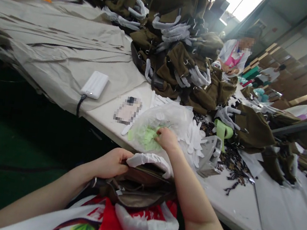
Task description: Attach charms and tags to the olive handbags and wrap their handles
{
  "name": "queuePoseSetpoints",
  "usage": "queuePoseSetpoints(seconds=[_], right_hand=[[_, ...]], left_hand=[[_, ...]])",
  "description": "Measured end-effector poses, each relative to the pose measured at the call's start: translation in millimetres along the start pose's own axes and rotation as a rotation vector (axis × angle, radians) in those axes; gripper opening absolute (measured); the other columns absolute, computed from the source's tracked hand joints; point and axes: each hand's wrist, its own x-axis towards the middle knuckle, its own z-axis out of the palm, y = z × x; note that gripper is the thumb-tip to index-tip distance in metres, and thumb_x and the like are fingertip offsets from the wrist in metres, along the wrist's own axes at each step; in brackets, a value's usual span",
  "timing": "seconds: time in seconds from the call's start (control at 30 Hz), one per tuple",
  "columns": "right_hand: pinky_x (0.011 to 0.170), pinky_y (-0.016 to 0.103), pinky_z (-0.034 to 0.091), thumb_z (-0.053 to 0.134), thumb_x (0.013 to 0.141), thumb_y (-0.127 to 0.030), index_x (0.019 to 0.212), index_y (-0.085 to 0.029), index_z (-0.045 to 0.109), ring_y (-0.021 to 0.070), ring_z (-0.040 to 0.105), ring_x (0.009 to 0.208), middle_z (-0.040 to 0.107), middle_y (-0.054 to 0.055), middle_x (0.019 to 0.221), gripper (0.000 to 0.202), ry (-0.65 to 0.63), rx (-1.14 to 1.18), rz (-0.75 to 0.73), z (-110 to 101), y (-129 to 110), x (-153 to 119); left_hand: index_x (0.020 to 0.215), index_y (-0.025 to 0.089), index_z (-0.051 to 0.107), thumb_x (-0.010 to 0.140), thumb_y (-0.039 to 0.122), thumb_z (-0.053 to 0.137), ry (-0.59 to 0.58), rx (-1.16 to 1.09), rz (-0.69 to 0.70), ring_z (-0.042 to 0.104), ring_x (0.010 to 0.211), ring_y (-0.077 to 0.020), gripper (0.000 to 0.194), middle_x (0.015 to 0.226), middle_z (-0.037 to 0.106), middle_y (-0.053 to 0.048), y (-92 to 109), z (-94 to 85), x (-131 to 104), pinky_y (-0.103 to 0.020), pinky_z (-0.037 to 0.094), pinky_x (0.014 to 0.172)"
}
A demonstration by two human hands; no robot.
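Observation:
My left hand point(113, 163) is closed on the rim of an open bag point(140, 191), whose lining shows and whose handles are wrapped in white paper. The bag rests against my red apron. Over the table edge, my right hand point(166, 137) pinches at light green pieces point(151, 138) inside a clear plastic bag point(171, 116). Whether a piece is between its fingertips is too small to tell. White strips point(195, 139) lie beside the plastic bag.
Olive bags point(177, 60) are heaped behind. A white power bank point(95, 85), a phone point(127, 110), a tape dispenser point(210, 156), a green roll point(223, 130) and dark straps point(235, 168) lie on the table point(99, 121). A person in pink point(235, 58) stands beyond.

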Motion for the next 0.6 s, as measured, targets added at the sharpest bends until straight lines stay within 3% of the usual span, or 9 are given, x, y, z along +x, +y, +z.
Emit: queuePoseSetpoints(seconds=[0.33, 0.6], right_hand=[[0.089, 0.029, 0.045, 0.060, 0.086, -0.026, 0.112, -0.019, 0.070, 0.0231, 0.063, 0.105, 0.070, 0.008, 0.113, 0.029, 0.090, 0.087, 0.083, -2.4, 16.3, -4.0], [0.083, 0.027, 0.047, 0.059, 0.091, -0.028, 0.100, -0.026, 0.077, 0.0207, 0.066, 0.098, 0.073, 0.003, 0.109, 0.020, 0.054, 0.087, 0.050, 1.0, 21.0, -1.5]], left_hand=[[0.078, 0.015, 0.070, 0.064, 0.012, 0.055, -0.007, -0.013, -0.006, 0.063, 0.075, -0.0179, 0.021, 0.077, 0.070, 0.000, 1.6, 0.3, -1.0, -0.024, 0.047, 0.070], [0.076, 0.014, 0.071, 0.062, 0.011, 0.057, 0.028, 0.005, -0.015, 0.064, 0.073, -0.0180, 0.020, 0.073, 0.070, 0.001, 2.6, 0.3, -0.3, -0.023, 0.048, 0.066]])
